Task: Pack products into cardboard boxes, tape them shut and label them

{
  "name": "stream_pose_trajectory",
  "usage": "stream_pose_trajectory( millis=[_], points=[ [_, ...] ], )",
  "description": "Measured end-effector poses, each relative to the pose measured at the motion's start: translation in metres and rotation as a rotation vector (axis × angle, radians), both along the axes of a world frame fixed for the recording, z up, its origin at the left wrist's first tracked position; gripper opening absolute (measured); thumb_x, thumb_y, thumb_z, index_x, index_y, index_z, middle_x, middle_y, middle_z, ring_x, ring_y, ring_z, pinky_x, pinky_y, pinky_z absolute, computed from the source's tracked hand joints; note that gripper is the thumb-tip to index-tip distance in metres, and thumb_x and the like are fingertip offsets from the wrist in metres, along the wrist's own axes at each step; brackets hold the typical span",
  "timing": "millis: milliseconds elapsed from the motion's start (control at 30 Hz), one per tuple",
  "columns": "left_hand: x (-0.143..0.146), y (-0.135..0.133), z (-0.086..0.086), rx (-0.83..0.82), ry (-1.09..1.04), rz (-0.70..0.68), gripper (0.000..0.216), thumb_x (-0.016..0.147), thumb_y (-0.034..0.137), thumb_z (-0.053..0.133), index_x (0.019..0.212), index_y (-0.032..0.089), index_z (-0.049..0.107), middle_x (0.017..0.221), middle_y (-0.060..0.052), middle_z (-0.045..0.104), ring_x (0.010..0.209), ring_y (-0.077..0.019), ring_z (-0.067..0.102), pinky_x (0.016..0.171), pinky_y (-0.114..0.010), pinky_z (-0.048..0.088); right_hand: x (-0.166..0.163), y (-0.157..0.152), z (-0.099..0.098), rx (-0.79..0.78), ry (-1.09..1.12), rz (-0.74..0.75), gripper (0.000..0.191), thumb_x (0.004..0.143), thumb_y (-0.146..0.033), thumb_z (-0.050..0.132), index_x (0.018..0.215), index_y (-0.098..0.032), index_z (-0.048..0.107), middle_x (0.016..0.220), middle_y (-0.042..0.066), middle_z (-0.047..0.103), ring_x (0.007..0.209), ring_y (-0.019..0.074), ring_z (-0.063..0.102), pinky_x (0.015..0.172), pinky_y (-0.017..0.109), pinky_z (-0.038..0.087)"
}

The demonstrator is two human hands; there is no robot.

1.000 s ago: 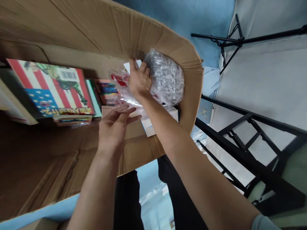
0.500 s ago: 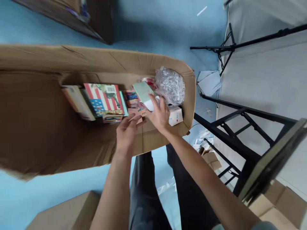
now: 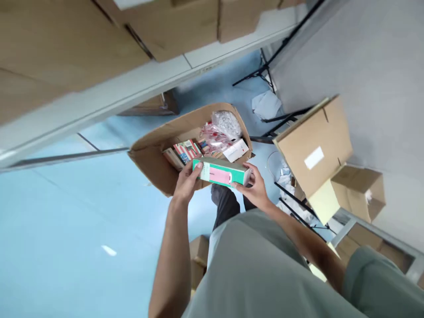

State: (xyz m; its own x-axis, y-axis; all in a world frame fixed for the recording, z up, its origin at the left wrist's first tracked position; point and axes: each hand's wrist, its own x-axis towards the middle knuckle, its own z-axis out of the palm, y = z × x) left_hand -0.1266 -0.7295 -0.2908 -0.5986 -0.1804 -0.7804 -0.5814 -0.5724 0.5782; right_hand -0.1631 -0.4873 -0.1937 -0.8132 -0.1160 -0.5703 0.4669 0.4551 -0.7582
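Note:
A long green box with a pink panel (image 3: 221,174) is held level between both hands at chest height. My left hand (image 3: 186,185) grips its left end and my right hand (image 3: 253,189) grips its right end, fingers wrapped round it. Below on the blue floor stands an open cardboard box (image 3: 152,154). Inside it lie a striped book (image 3: 185,150), a white small box (image 3: 236,150), red-printed plastic bags (image 3: 212,133) and a crumpled clear plastic bag (image 3: 225,121).
A white table edge with cardboard boxes (image 3: 109,95) runs across the top left. More cardboard boxes (image 3: 318,145) sit on a black frame (image 3: 294,201) at right. A small box (image 3: 198,256) stands by my feet. Paper scraps (image 3: 266,105) lie near a black stand.
The green box has come out of the cardboard box and both hands now grip it. The view has risen far above the floor; the open box looks much smaller.

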Motion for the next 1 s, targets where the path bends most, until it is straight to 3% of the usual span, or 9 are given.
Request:
stream_pose_trajectory(
  millis=[100,200,333,467,633,767,867,933,1000],
  points=[
    [0.014,0.01,0.053,0.132,0.054,-0.135,0.091,0.076,0.07,0.102,0.151,0.024,0.077,0.132,-0.011,0.086,0.12,-0.0322,0.082,0.094,-0.036,0.07,0.026,0.031,0.053,-0.125,-0.11,-0.151,0.094,0.075,-0.047,0.103,0.159,-0.033,0.061,0.165,0.011,0.068,0.139,0.0324,0.076,0.108,0.041,0.07],
    [0.027,0.039,0.092,0.199,0.039,-0.266,0.076,0.087,0.065,0.096,0.15,0.028,0.076,0.125,-0.009,0.087,0.117,-0.0307,0.084,0.092,-0.036,0.071,0.066,0.062,0.093,-0.211,-0.076,-0.322,0.105,0.069,-0.047,0.107,0.162,-0.033,0.061,0.169,0.012,0.065,0.141,0.0335,0.075,0.111,0.042,0.069],
    [0.043,0.097,0.131,0.253,-0.012,-0.461,0.055,0.099,0.063,0.086,0.137,0.023,0.076,0.125,-0.012,0.087,0.125,-0.0314,0.083,0.102,-0.039,0.07,0.138,0.102,0.137,-0.307,0.027,-0.57,0.112,0.07,-0.054,0.107,0.167,-0.029,0.057,0.161,0.015,0.07,0.136,0.0323,0.076,0.109,0.043,0.069],
    [0.052,0.169,0.159,0.246,-0.019,-0.72,0.05,0.102,0.06,0.084,0.136,0.024,0.076,0.125,-0.012,0.087,0.118,-0.0289,0.084,0.1,-0.039,0.07,0.219,0.144,0.166,-0.205,0.175,-0.84,0.098,0.08,-0.059,0.101,0.163,-0.024,0.064,0.146,0.016,0.077,0.123,0.0308,0.078,0.1,0.043,0.071],
    [0.066,0.276,0.182,0.196,0.043,-1.083,0.041,0.106,0.048,0.082,0.138,0.022,0.078,0.128,-0.012,0.087,0.113,-0.0266,0.085,0.094,-0.034,0.07,0.327,0.201,0.175,0.028,0.218,-1.262,0.1,0.079,-0.055,0.102,0.165,-0.021,0.064,0.136,0.016,0.081,0.116,0.0323,0.079,0.101,0.048,0.069],
    [0.097,0.37,0.19,0.126,0.08,-1.318,0.04,0.105,0.049,0.084,0.133,0.02,0.08,0.125,-0.013,0.088,0.108,-0.027,0.086,0.087,-0.033,0.072,0.414,0.248,0.176,-0.094,0.376,-1.593,0.069,0.104,-0.064,0.071,0.158,-0.022,0.069,0.137,0.017,0.083,0.115,0.0325,0.082,0.101,0.049,0.07],
    [0.135,0.445,0.189,0.088,0.004,-1.494,0.044,0.104,0.049,0.085,0.134,0.018,0.079,0.115,-0.015,0.089,0.1,-0.0284,0.088,0.086,-0.035,0.073,0.473,0.287,0.174,-0.15,0.524,-1.566,0.054,0.111,-0.063,0.057,0.145,-0.027,0.078,0.141,0.014,0.084,0.131,0.0327,0.08,0.112,0.05,0.067],
    [0.167,0.496,0.186,0.044,-0.086,-1.611,0.046,0.103,0.048,0.086,0.136,0.016,0.078,0.107,-0.015,0.09,0.092,-0.0284,0.088,0.082,-0.036,0.074,0.51,0.316,0.167,-0.001,0.566,-1.469,0.042,0.107,-0.055,0.069,0.136,-0.029,0.083,0.151,0.013,0.08,0.149,0.0331,0.071,0.127,0.053,0.057],
    [0.204,0.544,0.184,-0.004,-0.17,-1.697,0.043,0.105,0.045,0.084,0.136,0.016,0.078,0.102,-0.013,0.089,0.082,-0.0261,0.087,0.076,-0.034,0.073,0.545,0.347,0.155,0.127,0.538,-1.379,0.039,0.101,-0.043,0.078,0.136,-0.027,0.084,0.153,0.013,0.079,0.153,0.0335,0.067,0.135,0.054,0.049]
  ],
)
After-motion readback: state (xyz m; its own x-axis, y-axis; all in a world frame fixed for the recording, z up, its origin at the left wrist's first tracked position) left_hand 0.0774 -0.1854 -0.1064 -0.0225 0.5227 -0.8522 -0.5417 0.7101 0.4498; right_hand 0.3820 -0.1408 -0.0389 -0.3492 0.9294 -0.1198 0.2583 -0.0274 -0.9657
